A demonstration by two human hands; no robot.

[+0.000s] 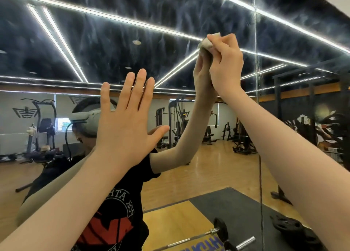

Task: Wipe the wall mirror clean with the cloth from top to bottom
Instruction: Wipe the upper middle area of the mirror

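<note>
The wall mirror [106,42] fills almost the whole view, and its upper part shows hazy streaks. My right hand [225,61] is raised high and grips a small bunched pale cloth [205,44], pressing it against the glass near the top. My left hand [125,124] lies flat on the mirror lower down and to the left, fingers straight and spread, holding nothing. Both arms and my own body are reflected in the glass.
A vertical seam [257,80] splits the mirror into panels just right of the cloth. Reflected low down lie a barbell [217,231] and a black weight plate [289,226] on a dark mat. Gym machines stand reflected in the background.
</note>
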